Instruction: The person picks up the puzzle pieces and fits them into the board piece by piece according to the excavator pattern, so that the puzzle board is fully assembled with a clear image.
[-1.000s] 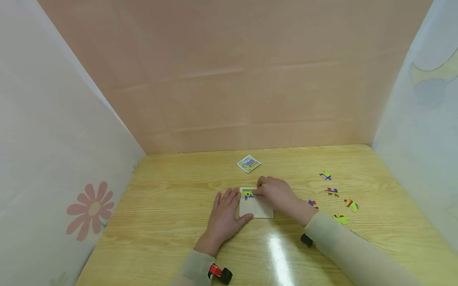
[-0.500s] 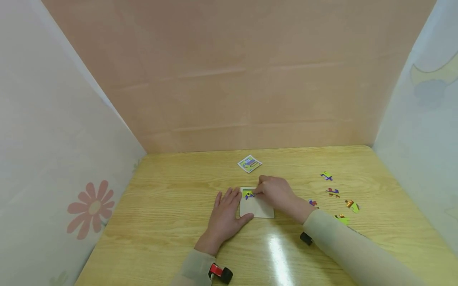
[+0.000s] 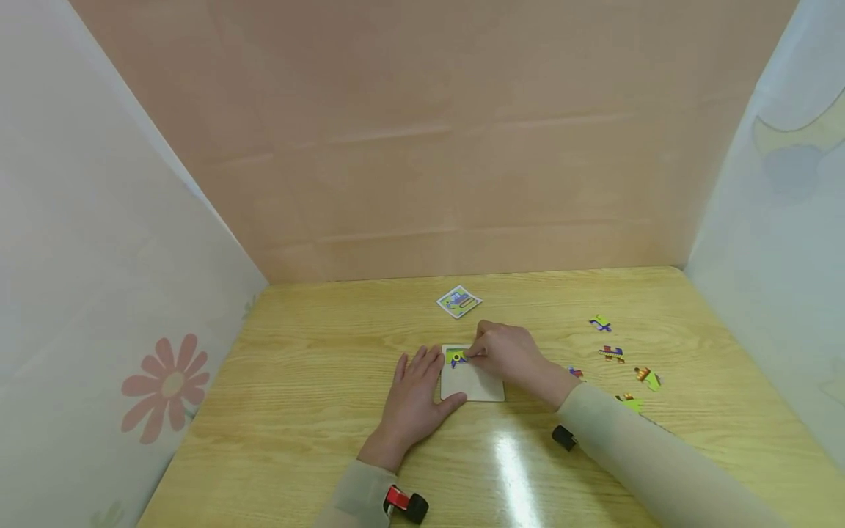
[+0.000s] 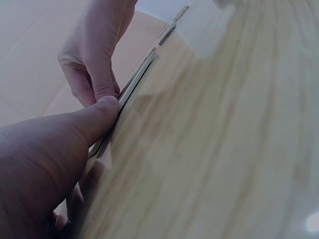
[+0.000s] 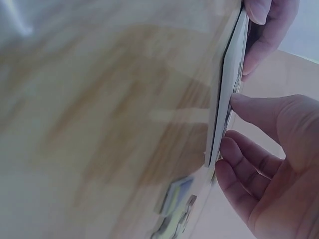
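A shallow, pale puzzle board (image 3: 472, 385) lies mid-table, with a green and purple puzzle piece (image 3: 455, 357) in its upper left corner. My left hand (image 3: 412, 400) rests along the board's left side, fingers straight, thumb at the near left edge. In the left wrist view its thumb (image 4: 97, 117) touches the board's rim. My right hand (image 3: 505, 356) is over the board's upper right, thumb and curled fingers pinching a puzzle piece (image 5: 227, 119) close against the board, mostly hidden by the fingers.
A small picture card (image 3: 459, 301) lies beyond the board. Several loose puzzle pieces are scattered to the right, among them a green one (image 3: 600, 323), a red and purple one (image 3: 612, 353) and an orange and green one (image 3: 648, 378). A wall (image 3: 455, 147) rises behind the table.
The right hand's fingers shift very slightly at the board's top, and its forearm moves a little. The left hand, board and loose pieces stay in place.
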Motion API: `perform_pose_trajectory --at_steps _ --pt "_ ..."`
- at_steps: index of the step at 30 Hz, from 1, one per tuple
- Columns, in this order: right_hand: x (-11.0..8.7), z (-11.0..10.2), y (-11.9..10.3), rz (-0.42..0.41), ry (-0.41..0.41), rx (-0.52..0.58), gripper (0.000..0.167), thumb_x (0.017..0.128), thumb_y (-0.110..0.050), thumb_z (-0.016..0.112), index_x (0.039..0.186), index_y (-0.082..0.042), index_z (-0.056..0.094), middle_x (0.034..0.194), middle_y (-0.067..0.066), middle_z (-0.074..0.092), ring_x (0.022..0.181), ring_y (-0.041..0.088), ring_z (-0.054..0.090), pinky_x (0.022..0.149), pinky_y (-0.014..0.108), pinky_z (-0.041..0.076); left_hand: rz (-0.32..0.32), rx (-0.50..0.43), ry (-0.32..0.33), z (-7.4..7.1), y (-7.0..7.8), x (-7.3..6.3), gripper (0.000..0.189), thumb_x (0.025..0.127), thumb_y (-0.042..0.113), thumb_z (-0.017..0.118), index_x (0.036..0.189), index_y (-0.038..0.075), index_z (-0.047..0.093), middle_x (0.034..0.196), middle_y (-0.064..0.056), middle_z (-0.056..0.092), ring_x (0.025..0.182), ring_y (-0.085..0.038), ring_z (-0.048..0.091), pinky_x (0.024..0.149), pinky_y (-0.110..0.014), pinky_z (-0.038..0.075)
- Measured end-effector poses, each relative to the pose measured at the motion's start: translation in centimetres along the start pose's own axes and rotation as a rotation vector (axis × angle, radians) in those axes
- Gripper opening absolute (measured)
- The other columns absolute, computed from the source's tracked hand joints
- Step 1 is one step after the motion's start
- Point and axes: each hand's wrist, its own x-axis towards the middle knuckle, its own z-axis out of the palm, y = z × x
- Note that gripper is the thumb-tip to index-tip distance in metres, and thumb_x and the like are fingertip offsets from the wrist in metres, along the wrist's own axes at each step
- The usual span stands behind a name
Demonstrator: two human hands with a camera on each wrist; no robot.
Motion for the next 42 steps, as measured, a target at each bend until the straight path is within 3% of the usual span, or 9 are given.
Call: perform_pose_trajectory --at_steps 10,17,24,34,42 --pt "0.0 -0.1 0.1 0.02 -0.035 0.079 0.012 0.094 -0.019 0.091 0.106 -0.021 0.091 0.093 -0.008 0.062 0.07 0.005 0.05 0.057 0.023 0.045 -0.01 -0.013 -0.003 -0.1 -0.1 0.0 0.088 0.103 0.066 0.067 0.165 0.005 0.051 0.176 -0.008 0.041 0.166 -0.029 0.029 0.136 -0.057 0.011" --pt "0.1 -0.1 0.5 0.004 -0.039 0.113 0.024 0.093 -0.022 0.091 0.117 -0.018 0.089 0.096 -0.004 0.066 0.072 0.005 0.051 0.059 0.025 0.047 -0.006 -0.004 -0.003 0.0 -0.3 0.1 0.089 0.104 0.067 0.066 0.166 0.005 0.05 0.176 -0.008 0.041 0.166 -0.029 0.029 0.136 -0.058 0.011" --pt "-0.1 -0.5 1.2 0.098 -0.044 0.247 0.033 0.096 -0.024 0.089 0.126 -0.011 0.084 0.099 -0.004 0.072 0.079 0.007 0.06 0.065 0.03 0.052 -0.009 0.005 -0.005 0.1 -0.2 0.0 0.089 0.104 0.068 0.065 0.166 0.006 0.049 0.176 -0.007 0.039 0.166 -0.029 0.029 0.136 -0.058 0.011" --pt "-1.5 -3.5 3.6 0.187 -0.007 0.266 0.044 0.101 -0.026 0.084 0.142 -0.012 0.075 0.122 0.007 0.076 0.107 0.026 0.07 0.08 0.046 0.06 -0.025 -0.002 -0.017 -0.1 -0.1 -0.2 0.09 0.104 0.067 0.067 0.167 0.006 0.048 0.177 -0.006 0.038 0.167 -0.028 0.026 0.137 -0.056 0.009" --pt "-2.7 -6.2 5.9 0.198 0.018 0.179 0.052 0.1 -0.025 0.085 0.148 -0.01 0.07 0.125 0.011 0.074 0.109 0.031 0.07 0.075 0.047 0.06 -0.026 -0.006 -0.01 -0.2 0.0 -0.3 0.088 0.104 0.065 0.068 0.166 0.005 0.05 0.176 -0.008 0.04 0.166 -0.029 0.029 0.136 -0.057 0.011"
